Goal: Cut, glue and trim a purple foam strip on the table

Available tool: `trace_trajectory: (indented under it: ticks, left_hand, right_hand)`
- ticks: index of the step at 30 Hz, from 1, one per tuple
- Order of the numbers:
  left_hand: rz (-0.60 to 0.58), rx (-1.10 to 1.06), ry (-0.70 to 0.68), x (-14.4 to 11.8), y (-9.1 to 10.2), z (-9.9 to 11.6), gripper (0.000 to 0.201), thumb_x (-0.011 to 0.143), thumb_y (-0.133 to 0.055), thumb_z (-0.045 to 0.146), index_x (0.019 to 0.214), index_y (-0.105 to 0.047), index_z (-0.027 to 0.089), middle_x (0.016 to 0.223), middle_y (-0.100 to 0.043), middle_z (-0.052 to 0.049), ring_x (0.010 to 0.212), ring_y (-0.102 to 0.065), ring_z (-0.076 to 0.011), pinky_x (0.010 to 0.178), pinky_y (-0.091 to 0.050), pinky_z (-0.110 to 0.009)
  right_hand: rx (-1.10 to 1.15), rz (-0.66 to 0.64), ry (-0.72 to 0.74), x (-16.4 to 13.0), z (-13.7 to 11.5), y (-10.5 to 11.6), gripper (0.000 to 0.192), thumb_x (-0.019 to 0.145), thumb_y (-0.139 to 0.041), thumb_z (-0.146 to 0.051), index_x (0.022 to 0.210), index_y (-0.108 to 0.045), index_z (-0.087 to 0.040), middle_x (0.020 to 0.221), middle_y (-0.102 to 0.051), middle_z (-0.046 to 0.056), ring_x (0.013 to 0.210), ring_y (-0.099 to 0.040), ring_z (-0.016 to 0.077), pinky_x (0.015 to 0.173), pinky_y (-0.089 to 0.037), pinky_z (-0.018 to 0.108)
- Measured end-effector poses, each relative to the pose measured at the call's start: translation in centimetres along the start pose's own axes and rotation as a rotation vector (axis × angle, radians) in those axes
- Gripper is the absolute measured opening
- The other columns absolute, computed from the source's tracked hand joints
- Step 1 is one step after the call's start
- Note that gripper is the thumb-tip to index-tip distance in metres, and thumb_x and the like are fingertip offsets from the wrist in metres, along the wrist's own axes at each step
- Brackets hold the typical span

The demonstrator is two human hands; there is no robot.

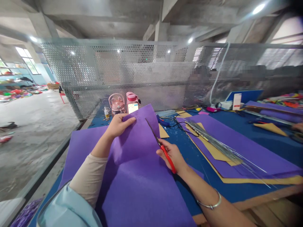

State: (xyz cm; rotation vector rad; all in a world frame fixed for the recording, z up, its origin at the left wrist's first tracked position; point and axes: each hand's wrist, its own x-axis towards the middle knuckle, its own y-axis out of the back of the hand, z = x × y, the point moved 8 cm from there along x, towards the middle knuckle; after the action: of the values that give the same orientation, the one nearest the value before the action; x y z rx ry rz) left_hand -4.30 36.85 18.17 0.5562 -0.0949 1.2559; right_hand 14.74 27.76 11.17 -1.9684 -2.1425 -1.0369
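A large purple sheet (139,183) lies across the table in front of me, its far end lifted and curling up. My left hand (120,124) pinches the upper left edge of that raised end, thumb on the near face. My right hand (174,157) grips a pair of scissors (168,157) by its red handles. The dark blades point up and left over the raised part of the sheet, near its right side. Whether the blades are cutting into the sheet I cannot tell.
Right of me, thin metal wires (220,148) lie on purple and tan sheets (260,157) on the blue table (189,189). Behind the raised sheet stand a phone (133,108), pink bottles (117,104) and a small glue bottle (106,113). A perforated metal screen (142,72) borders the back.
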Motion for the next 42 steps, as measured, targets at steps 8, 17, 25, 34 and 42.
trace_trajectory:
  ticks: [8,17,25,34,42]
  left_hand:
    - [-0.030,0.017,-0.002,-0.1,-0.4,0.2,0.036,0.074,-0.064,0.050,0.075,-0.065,0.014,0.061,-0.058,0.001,0.051,-0.049,-0.0099,0.047,-0.039,-0.020]
    - [-0.083,0.042,-0.033,-0.5,-1.8,1.1,0.034,0.076,-0.063,0.047,0.070,-0.062,0.014,0.059,-0.056,0.001,0.050,-0.048,-0.0093,0.046,-0.037,-0.020]
    - [-0.088,0.085,-0.078,-0.4,-1.7,1.3,0.035,0.077,-0.062,0.048,0.071,-0.062,0.013,0.057,-0.054,0.002,0.049,-0.046,-0.0088,0.046,-0.036,-0.020]
    - [-0.097,0.112,-0.056,-0.4,-2.0,1.2,0.037,0.076,-0.062,0.048,0.075,-0.065,0.012,0.064,-0.059,0.001,0.054,-0.049,-0.0092,0.049,-0.039,-0.019]
    - [-0.266,0.136,-0.070,-0.5,-2.8,1.3,0.034,0.079,-0.060,0.045,0.077,-0.067,0.011,0.068,-0.062,-0.001,0.061,-0.052,-0.0113,0.057,-0.043,-0.021]
  right_hand:
    - [0.028,-0.098,0.063,-0.3,-0.8,-0.6,0.079,0.076,-0.033,-0.079,0.119,-0.050,-0.015,0.067,-0.054,0.002,0.057,-0.049,0.0170,0.059,-0.046,0.029]
    - [0.063,-0.068,0.074,0.6,-1.6,-0.7,0.079,0.076,-0.032,-0.079,0.121,-0.047,-0.016,0.076,-0.056,0.004,0.073,-0.055,0.0220,0.073,-0.047,0.033]
    - [0.071,-0.003,0.012,0.7,-2.0,-0.3,0.066,0.080,-0.043,-0.071,0.111,-0.056,-0.015,0.064,-0.049,0.000,0.056,-0.045,0.0156,0.053,-0.039,0.027]
    - [0.120,0.021,-0.083,0.5,-0.6,-0.3,0.052,0.081,-0.053,-0.060,0.101,-0.061,-0.013,0.055,-0.041,-0.004,0.046,-0.031,0.0099,0.043,-0.026,0.023]
    - [0.277,0.065,-0.125,-0.3,0.7,-0.3,0.050,0.081,-0.054,-0.059,0.103,-0.056,-0.014,0.057,-0.037,-0.005,0.046,-0.030,0.0090,0.041,-0.025,0.022]
